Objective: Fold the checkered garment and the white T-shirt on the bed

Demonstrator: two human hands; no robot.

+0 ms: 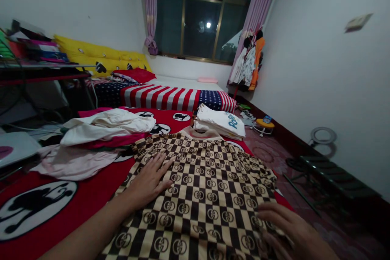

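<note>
A brown and cream checkered T-shirt (202,178) lies spread on the red patterned cloth (100,199), its collar pointing away from me. My left hand (149,180) rests flat on the shirt's left side below the sleeve, fingers stretched out. At the lower right edge of the shirt is my right hand (286,225), slightly blurred, with fingers apart and curved over the fabric; I cannot tell whether it presses on it. Beyond the collar sits a folded white shirt stack (219,122) with blue lettering.
On the left lie a crumpled white garment (106,124) and a pale pink garment (76,162). A bed with a striped cover (164,97) stands behind. To the right are a dark bench (338,174) and a small yellow stool (264,125) on the floor.
</note>
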